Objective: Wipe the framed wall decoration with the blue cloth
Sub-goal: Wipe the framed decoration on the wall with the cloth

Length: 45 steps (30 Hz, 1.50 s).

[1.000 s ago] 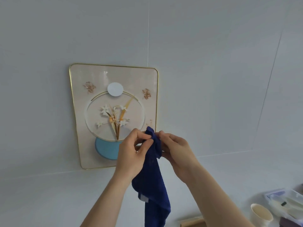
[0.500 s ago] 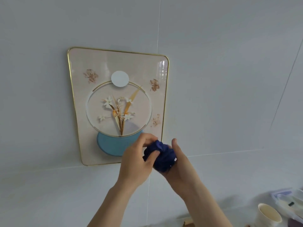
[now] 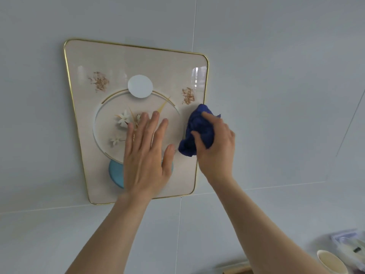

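The framed wall decoration (image 3: 110,62) hangs on a pale tiled wall: a cream panel with a thin gold rim, white flowers, a white disc and a light blue shape at the bottom. My left hand (image 3: 147,153) lies flat on its middle, fingers spread, covering part of the flowers and the blue shape. My right hand (image 3: 216,149) grips the blue cloth (image 3: 197,127), bunched into a ball, and presses it against the panel's right side near the gold edge.
At the bottom right stand a cream paper cup (image 3: 331,263) and a clear plastic container (image 3: 349,244) with items inside. A wooden piece (image 3: 237,269) shows at the bottom edge. The wall (image 3: 276,76) around the frame is bare tile with thin seams.
The cloth went from hanging loose in both hands to a ball in my right hand on the panel. My left hand let go and now rests flat on the decoration. The view moved closer.
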Tool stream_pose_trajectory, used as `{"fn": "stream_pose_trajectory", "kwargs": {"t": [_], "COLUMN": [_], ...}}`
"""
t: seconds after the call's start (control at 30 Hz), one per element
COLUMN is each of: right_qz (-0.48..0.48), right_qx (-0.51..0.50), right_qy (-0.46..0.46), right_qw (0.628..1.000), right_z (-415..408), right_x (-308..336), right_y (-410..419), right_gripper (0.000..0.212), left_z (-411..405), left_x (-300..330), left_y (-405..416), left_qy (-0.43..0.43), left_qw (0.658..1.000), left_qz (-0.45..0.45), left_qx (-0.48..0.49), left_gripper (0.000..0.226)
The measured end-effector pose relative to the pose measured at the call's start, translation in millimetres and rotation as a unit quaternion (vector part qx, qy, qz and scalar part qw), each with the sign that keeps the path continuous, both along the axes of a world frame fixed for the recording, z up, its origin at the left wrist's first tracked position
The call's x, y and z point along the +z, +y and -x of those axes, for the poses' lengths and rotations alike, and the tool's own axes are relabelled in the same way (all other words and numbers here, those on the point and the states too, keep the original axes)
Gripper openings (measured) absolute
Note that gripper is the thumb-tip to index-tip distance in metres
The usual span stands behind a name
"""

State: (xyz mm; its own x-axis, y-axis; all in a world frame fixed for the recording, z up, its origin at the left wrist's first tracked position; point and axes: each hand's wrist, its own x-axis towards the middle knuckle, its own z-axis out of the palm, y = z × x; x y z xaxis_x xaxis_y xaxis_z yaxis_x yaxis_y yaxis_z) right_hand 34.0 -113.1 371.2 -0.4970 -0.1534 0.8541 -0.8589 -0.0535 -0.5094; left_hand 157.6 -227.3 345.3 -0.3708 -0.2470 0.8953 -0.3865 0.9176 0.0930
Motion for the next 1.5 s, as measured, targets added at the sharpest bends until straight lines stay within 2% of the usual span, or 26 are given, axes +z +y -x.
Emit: {"fn": "stream_pose_trajectory", "kwargs": {"t": [0.07, 0.17, 0.37, 0.53, 0.73, 0.8, 0.9, 1.0, 1.1, 1.2, 1.3, 1.5], "right_qz": [-0.018, -0.054, -0.044, -0.025, -0.063, -0.098, -0.178, -0.289, -0.384, -0.323, -0.240, -0.101], "right_qx": [-0.055, -0.067, -0.063, -0.099, -0.112, -0.107, -0.098, -0.084, -0.063, -0.031, 0.031, 0.087], "right_qy": [0.106, 0.174, 0.197, 0.235, 0.249, 0.260, 0.270, 0.229, 0.114, -0.020, -0.137, -0.137], "right_qw": [0.993, 0.981, 0.977, 0.967, 0.960, 0.955, 0.941, 0.926, 0.914, 0.946, 0.961, 0.982], "right_z": [12, 23, 31, 40, 36, 34, 32, 20, 10, 6, -4, -14], "right_x": [-16, -32, -53, -88, -126, -145, -181, -204, -219, -213, -159, -8], "right_y": [-20, -40, -62, -74, -58, -45, -16, 9, 28, 52, 70, 62], "right_gripper": [0.043, 0.043, 0.059, 0.042, 0.033, 0.042, 0.066, 0.073, 0.072, 0.052, 0.035, 0.021], "left_z": [6, 13, 27, 37, 38, 35, 29, 23, 16, 10, 5, 1], "left_x": [0, -6, -18, -22, -21, -19, -16, -12, -8, -2, 4, 14], "left_y": [-14, -33, -55, -63, -60, -59, -52, -43, -38, -31, -26, -22], "left_qy": [-0.030, -0.040, -0.009, 0.017, 0.031, 0.026, 0.015, 0.005, -0.009, -0.027, -0.029, -0.019], "left_qw": [0.998, 0.997, 0.994, 0.990, 0.989, 0.991, 0.994, 0.997, 0.998, 0.998, 0.999, 0.998], "left_qz": [0.020, 0.036, 0.084, 0.107, 0.113, 0.106, 0.086, 0.065, 0.049, 0.034, 0.027, 0.047], "left_qx": [0.050, 0.063, 0.063, 0.088, 0.088, 0.080, 0.061, 0.048, 0.041, 0.035, 0.036, 0.041], "left_gripper": [0.060, 0.063, 0.065, 0.066, 0.066, 0.065, 0.064, 0.062, 0.062, 0.062, 0.061, 0.055]}}
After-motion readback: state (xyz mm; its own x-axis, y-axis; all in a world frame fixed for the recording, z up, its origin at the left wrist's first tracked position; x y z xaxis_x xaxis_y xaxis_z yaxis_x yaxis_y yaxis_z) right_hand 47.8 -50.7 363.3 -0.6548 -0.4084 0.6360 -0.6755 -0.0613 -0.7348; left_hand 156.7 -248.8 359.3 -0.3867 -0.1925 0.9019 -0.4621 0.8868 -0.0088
